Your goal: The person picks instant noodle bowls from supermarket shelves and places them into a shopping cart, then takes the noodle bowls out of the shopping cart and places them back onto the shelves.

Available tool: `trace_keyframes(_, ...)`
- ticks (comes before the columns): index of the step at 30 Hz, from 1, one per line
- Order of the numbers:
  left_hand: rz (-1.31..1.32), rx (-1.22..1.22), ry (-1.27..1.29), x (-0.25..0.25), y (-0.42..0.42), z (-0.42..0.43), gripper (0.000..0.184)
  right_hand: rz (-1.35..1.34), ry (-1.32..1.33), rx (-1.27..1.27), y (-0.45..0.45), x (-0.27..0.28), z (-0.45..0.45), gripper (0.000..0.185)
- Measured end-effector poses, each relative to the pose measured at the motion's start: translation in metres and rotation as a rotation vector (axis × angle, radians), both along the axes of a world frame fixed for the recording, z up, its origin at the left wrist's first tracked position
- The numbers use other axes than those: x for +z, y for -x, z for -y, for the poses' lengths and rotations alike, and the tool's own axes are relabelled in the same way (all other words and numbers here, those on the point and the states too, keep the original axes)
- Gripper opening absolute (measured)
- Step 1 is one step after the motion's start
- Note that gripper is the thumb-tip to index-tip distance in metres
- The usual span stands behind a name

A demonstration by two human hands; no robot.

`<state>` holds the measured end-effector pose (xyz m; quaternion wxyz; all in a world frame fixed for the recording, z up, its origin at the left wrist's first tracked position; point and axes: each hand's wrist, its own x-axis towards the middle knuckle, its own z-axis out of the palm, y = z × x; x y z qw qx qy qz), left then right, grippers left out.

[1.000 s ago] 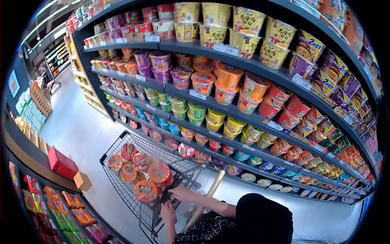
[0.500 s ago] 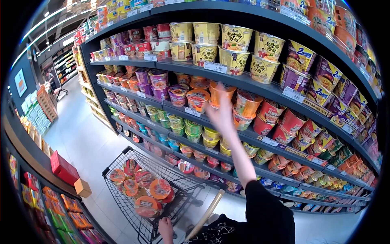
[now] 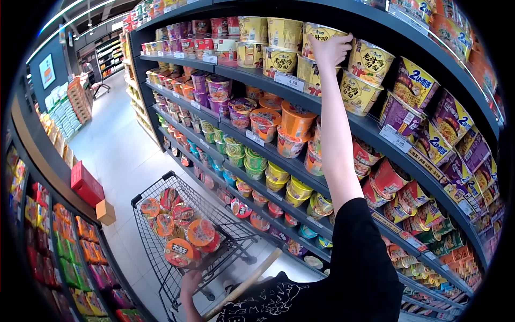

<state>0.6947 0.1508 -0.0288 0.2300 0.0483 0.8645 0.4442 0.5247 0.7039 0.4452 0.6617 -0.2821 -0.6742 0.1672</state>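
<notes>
My right hand (image 3: 331,50) reaches up to the shelf, its thumb and fingers spanning the upper part of a yellow instant noodle bowl (image 3: 321,32) on top of a stack. Another yellow bowl (image 3: 309,75) sits under it, partly behind my wrist. Low in the view, my left hand (image 3: 191,281) is closed at the near edge of a wire shopping cart (image 3: 144,244); its fingertips are partly hidden. Inside the cart lie several noodle bowls (image 3: 182,252) with orange and red lids. The cart's pale handle (image 3: 247,282) runs in front of my body.
Orange noodle bowls (image 3: 298,119) stand one shelf below. Purple and yellow bowls (image 3: 416,83) fill the shelf to the right. Across the aisle floor (image 3: 112,161) are a red box (image 3: 87,182), a small cardboard box (image 3: 105,212) and a rack of packets (image 3: 88,244).
My right hand has moved up from in front of the orange bowls to a yellow bowl on the shelf above. My left hand stays by the cart.
</notes>
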Motion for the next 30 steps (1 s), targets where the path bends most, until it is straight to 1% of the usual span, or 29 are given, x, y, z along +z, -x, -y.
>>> trace_keyframes(1,0.040,0.019,-0.027,-0.004,0.001,0.002,0.030,0.005,0.002,0.009,0.001,-0.003,0.000,0.109)
trace_keyframes(4,0.187,0.075,-0.103,0.004,0.000,0.007,0.030,-0.120,-0.259,0.022,0.000,-0.004,0.007,0.105)
trace_keyframes(5,0.191,0.061,-0.128,0.010,-0.001,0.010,0.028,-0.145,-0.325,0.062,-0.002,-0.004,0.015,0.105)
trace_keyframes(7,0.039,0.104,-0.005,0.044,-0.007,0.001,0.026,-0.153,-0.470,0.171,-0.016,-0.007,0.037,0.105)
trace_keyframes(9,-0.095,0.201,-0.001,0.060,-0.009,-0.007,0.025,-0.218,-0.403,0.412,-0.043,-0.020,0.073,0.099)
trace_keyframes(10,-0.219,0.283,-0.149,0.060,-0.006,-0.014,0.024,-0.353,-0.349,0.719,-0.038,-0.036,0.072,0.093)
trace_keyframes(11,-0.337,0.373,-0.288,0.057,-0.004,-0.023,0.024,-0.383,-0.147,1.004,-0.056,-0.053,0.096,0.093)
trace_keyframes(12,-0.333,0.404,-0.413,0.069,-0.001,-0.035,0.024,-0.340,0.025,1.164,-0.072,-0.076,0.112,0.088)
trace_keyframes(14,-0.358,0.508,-0.501,0.086,-0.002,-0.063,0.026,-0.254,0.381,1.497,-0.097,-0.130,0.140,0.079)
trace_keyframes(15,-0.373,0.490,-0.597,0.102,-0.003,-0.080,0.027,-0.226,0.563,1.661,-0.107,-0.162,0.152,0.076)
trace_keyframes(16,-0.318,0.539,-0.697,0.114,-0.005,-0.095,0.026,-0.145,0.710,1.674,-0.113,-0.202,0.159,0.073)
trace_keyframes(17,-0.308,0.513,-0.825,0.109,-0.005,-0.102,0.026,-0.133,0.770,1.803,-0.123,-0.233,0.172,0.077)
trace_keyframes(18,-0.337,0.470,-0.860,0.114,-0.007,-0.110,0.028,-0.058,0.901,1.802,-0.133,-0.264,0.183,0.080)
trace_keyframes(19,-0.349,0.468,-0.850,0.111,-0.009,-0.115,0.034,0.025,0.900,1.735,-0.141,-0.291,0.194,0.087)
trace_keyframes(20,-0.346,0.484,-0.837,0.106,-0.012,-0.116,0.039,0.029,0.858,1.780,-0.143,-0.325,0.202,0.094)
trace_keyframes(21,-0.339,0.499,-0.827,0.103,-0.017,-0.117,0.043,0.030,0.939,1.793,-0.152,-0.342,0.214,0.101)
trace_keyframes(22,-0.317,0.509,-0.779,0.103,-0.021,-0.116,0.047,0.089,0.989,1.755,-0.161,-0.358,0.224,0.104)
trace_keyframes(23,-0.293,0.518,-0.731,0.103,-0.026,-0.115,0.050,0.074,0.982,1.788,-0.169,-0.369,0.234,0.104)
trace_keyframes(24,-0.258,0.524,-0.695,0.109,-0.030,-0.118,0.055,0.161,0.888,1.772,-0.177,-0.378,0.240,0.105)
trace_keyframes(25,-0.177,0.537,-0.734,0.116,-0.034,-0.119,0.055,0.245,0.792,1.752,-0.185,-0.383,0.247,0.105)
trace_keyframes(27,0.102,0.513,-0.686,0.129,-0.037,-0.123,0.057,0.347,0.574,1.746,-0.197,-0.387,0.261,0.107)
trace_keyframes(28,0.053,0.474,-0.542,0.120,-0.038,-0.123,0.055,0.439,0.520,1.736,-0.200,-0.396,0.264,0.109)
trace_keyframes(29,0.054,0.487,-0.537,0.118,-0.038,-0.120,0.055,0.444,0.527,1.748,-0.199,-0.399,0.267,0.109)
trace_keyframes(30,0.126,0.528,-0.646,0.116,-0.035,-0.116,0.054,0.475,0.520,1.743,-0.196,-0.402,0.269,0.112)
